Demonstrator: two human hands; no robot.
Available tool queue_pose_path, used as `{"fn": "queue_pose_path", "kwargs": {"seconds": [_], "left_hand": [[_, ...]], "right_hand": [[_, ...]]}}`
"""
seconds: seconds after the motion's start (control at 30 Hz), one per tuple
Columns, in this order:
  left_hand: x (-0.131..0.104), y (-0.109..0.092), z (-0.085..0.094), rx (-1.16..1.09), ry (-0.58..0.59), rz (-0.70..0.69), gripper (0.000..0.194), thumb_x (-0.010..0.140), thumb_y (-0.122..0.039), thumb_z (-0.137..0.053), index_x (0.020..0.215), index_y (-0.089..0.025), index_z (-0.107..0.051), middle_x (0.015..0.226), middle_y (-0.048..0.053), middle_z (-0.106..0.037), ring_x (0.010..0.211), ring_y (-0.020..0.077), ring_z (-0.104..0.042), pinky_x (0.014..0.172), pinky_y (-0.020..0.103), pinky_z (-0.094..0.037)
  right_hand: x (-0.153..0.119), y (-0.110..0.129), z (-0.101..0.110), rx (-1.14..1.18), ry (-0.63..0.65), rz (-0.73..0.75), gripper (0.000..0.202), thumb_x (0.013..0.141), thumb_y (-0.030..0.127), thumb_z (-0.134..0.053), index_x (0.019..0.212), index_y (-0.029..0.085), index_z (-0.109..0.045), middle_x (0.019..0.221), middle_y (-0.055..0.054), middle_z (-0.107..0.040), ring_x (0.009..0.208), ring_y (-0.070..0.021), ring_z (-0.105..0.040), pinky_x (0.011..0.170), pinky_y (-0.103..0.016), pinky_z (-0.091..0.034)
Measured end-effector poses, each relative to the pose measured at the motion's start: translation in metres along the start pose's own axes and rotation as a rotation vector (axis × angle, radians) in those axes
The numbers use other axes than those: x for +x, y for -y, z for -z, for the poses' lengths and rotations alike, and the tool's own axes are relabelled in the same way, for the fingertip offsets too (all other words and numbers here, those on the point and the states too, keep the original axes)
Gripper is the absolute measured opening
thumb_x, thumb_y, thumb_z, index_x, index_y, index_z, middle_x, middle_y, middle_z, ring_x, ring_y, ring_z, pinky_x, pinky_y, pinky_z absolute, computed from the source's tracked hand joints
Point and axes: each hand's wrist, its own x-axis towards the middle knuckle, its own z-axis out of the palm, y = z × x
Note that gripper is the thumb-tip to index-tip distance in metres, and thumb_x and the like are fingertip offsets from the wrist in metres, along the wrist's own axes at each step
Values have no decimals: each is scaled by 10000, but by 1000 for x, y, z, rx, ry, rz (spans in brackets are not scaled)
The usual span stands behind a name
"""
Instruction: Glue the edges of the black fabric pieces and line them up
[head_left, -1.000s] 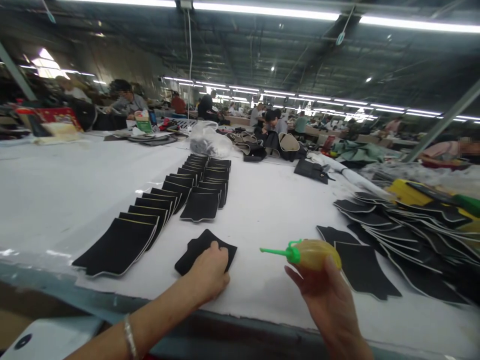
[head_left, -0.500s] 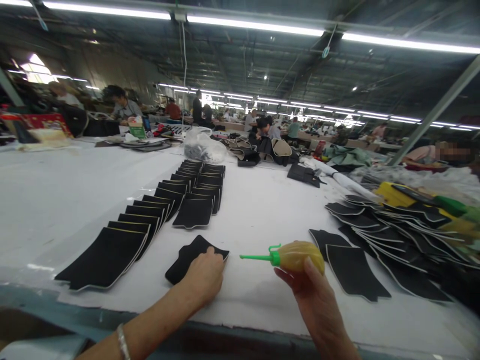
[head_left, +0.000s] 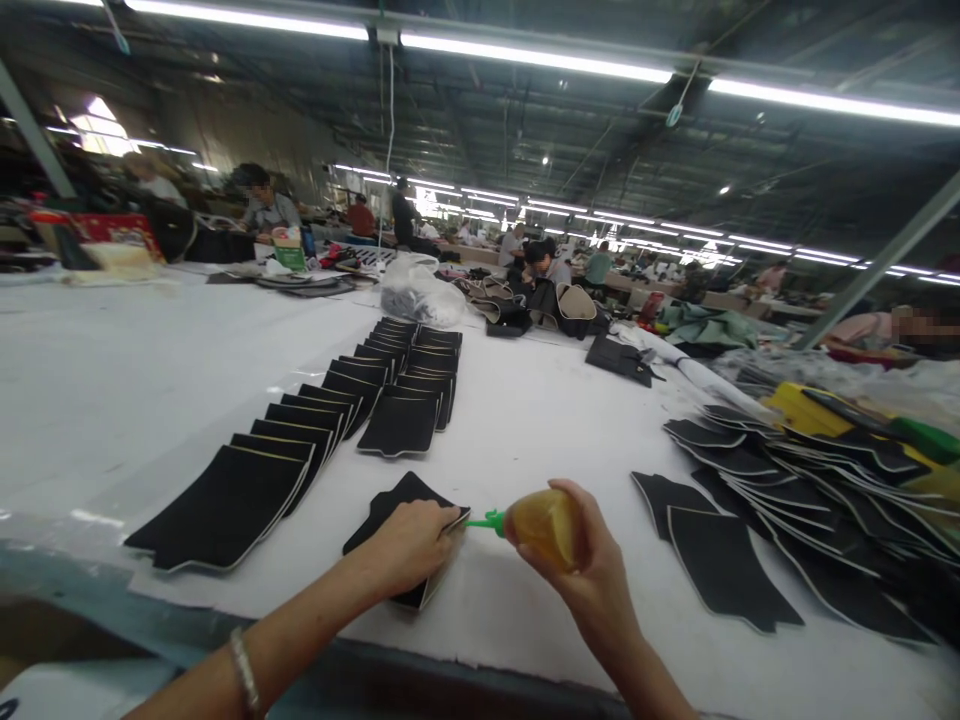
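Observation:
My left hand (head_left: 416,545) presses on a black piece (head_left: 405,492) with a pale edge, fingers closed at its right corner; part of the piece is hidden under the hand. In my right hand (head_left: 589,555) is a yellow squeeze bottle (head_left: 546,528) with a green nozzle. The bottle lies tilted, and its nozzle tip points left at the edge of the piece, close to my left fingertips. Beyond, overlapping black pieces stand in two rows, a longer left row (head_left: 225,505) and a shorter right row (head_left: 401,420).
On the right lie two black pieces (head_left: 731,565) and a fanned pile (head_left: 780,480), with a yellow object (head_left: 806,410) behind. A clear plastic bag (head_left: 421,290) and a black pouch (head_left: 621,358) rest farther back on the white table (head_left: 525,420). Several people work beyond.
My right hand has brought the bottle left, so its nozzle now reaches the piece's edge. My left hand has shifted slightly toward the right corner, and the piece's right edge shows more. The view has shifted slightly.

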Motion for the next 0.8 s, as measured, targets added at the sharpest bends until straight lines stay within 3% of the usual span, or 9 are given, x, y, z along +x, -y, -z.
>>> {"fn": "queue_pose_path", "kwargs": {"seconds": [0.33, 0.8], "left_hand": [[-3, -2, 3, -3, 7, 11, 476, 776, -132, -380, 1178, -230, -617, 996, 101, -681, 932, 277, -640, 791, 367, -472], [-5, 8, -7, -89, 25, -10, 466, 821, -224, -389, 1256, -194, -555, 1075, 126, -626, 1043, 282, -590, 893, 389, -446]], "right_hand": [[3, -5, -6, -197, 137, 135, 578, 743, 401, -782, 1227, 262, -500, 1044, -39, -615, 808, -219, -613, 732, -311, -521], [6, -6, -1, -109, 153, 24, 556, 745, 411, -777, 1200, 248, -501, 1003, -30, -617, 815, -223, -608, 732, -296, -507]]}}
